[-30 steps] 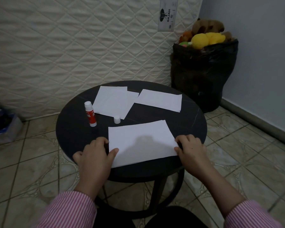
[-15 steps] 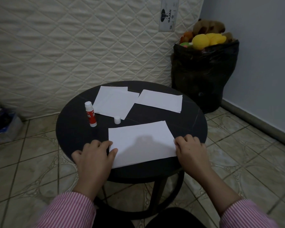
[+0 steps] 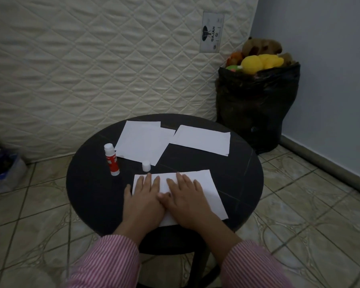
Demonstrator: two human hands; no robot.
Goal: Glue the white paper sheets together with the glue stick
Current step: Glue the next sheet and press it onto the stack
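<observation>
sleeves (image 3: pixel 104 265): long | pink-white pinstripes | both arms | hands bare

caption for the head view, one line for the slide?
Both hands, left and right, press flat on the near sheet; uncapped glue stick and cap lie beside.

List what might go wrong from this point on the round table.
1. The glue stick stands uncapped, its cap lying apart, so the glue may dry out.
2. The left hand and right hand press flat on the near paper; a sideways push might skew the sheets.
3. That paper reaches the table edge and could crease there.
</observation>
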